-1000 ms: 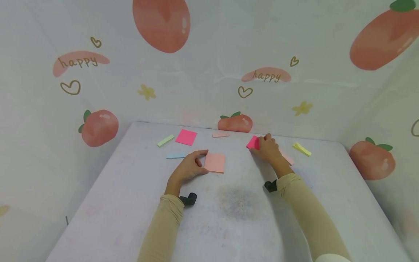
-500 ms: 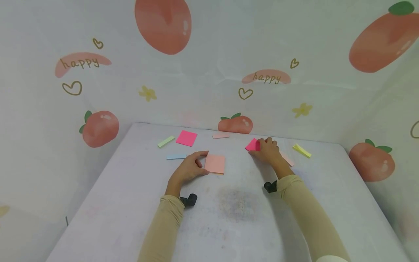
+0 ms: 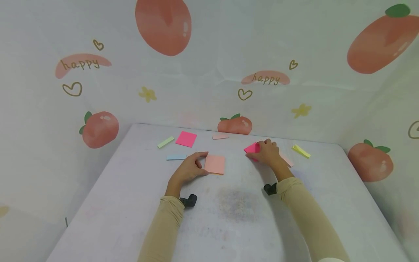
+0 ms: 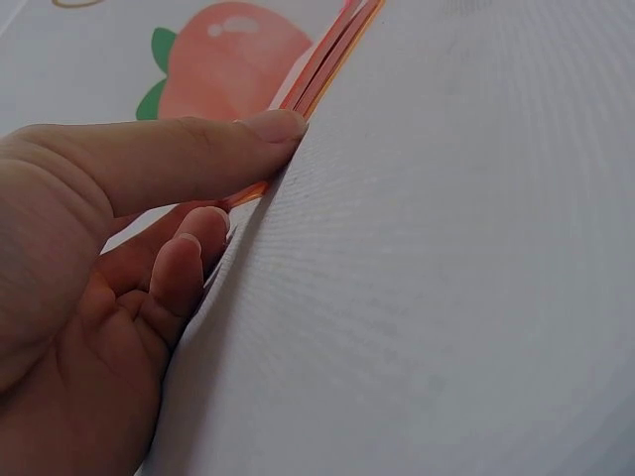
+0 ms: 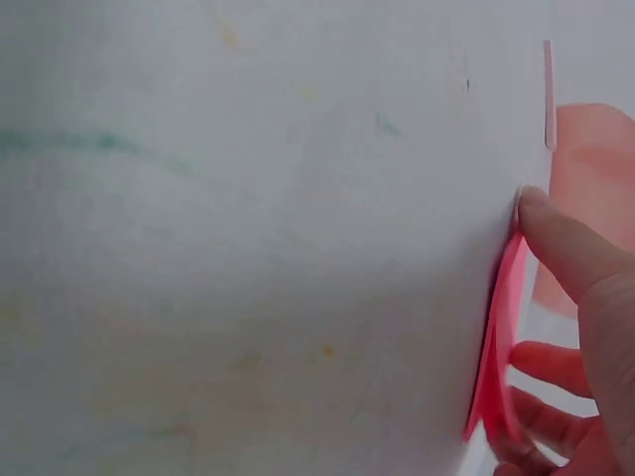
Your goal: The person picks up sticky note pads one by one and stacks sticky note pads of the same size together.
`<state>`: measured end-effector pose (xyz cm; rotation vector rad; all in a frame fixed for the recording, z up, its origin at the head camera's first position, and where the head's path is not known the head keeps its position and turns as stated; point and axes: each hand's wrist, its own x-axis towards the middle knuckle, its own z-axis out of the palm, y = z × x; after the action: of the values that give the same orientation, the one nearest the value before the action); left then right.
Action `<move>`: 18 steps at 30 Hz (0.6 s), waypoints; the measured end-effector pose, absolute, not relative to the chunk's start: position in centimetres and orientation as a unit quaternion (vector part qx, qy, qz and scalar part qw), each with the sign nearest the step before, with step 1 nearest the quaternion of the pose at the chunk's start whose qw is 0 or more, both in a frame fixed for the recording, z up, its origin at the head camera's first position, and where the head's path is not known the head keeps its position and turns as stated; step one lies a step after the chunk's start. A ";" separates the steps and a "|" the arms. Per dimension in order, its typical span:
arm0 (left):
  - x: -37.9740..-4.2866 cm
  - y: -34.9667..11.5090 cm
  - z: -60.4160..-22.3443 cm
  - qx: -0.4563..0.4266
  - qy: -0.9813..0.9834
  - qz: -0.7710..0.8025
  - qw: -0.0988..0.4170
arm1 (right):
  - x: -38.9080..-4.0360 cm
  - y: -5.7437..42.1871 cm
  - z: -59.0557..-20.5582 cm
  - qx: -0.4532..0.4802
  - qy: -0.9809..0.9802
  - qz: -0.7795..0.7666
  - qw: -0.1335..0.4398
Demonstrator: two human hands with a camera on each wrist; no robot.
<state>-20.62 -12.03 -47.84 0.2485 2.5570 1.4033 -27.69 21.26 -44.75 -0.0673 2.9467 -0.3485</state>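
Observation:
In the head view my left hand (image 3: 187, 170) holds a peach sticky note pad (image 3: 215, 164) by its left side, thumb at the near corner and index finger at the far one. The left wrist view shows the thumb on the edge of this layered pad (image 4: 332, 61), with pink and orange sheets in it. To the right, my right hand (image 3: 268, 153) grips a hot pink sticky note pad (image 3: 250, 149), partly hidden under the fingers. Seen from the right wrist, the thumb is at one end of this pink pad (image 5: 504, 307), fingers along its face, and its layers spread apart.
Left of the peach pad lie a blue strip pad (image 3: 176, 157), a green strip pad (image 3: 166, 142) and another hot pink square (image 3: 186, 139). A pale pink strip (image 3: 220, 137) is near the back edge. At right are another pale pink strip (image 3: 286, 160) and a yellow strip (image 3: 301, 151).
My right hand has shifted the hot pink pad slightly left and nearer, turning it a little. The left hand stays at the peach pad.

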 end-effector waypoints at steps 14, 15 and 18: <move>-20.5 -11.9 -47.7 0.078 0.870 0.476 0.105 | -27.3 21.3 -44.5 -0.064 0.981 -0.150 0.109; -20.5 -11.9 -47.7 0.078 0.870 0.476 0.106 | -27.3 21.3 -44.5 -0.066 0.980 -0.150 0.111; -20.5 -11.9 -47.7 0.083 0.870 0.475 0.105 | -27.2 21.4 -44.3 -0.066 0.979 -0.154 0.114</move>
<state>-20.55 -11.90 -47.67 0.2443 2.5638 1.4013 -27.18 21.38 -44.31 -0.1934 2.8723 -0.4511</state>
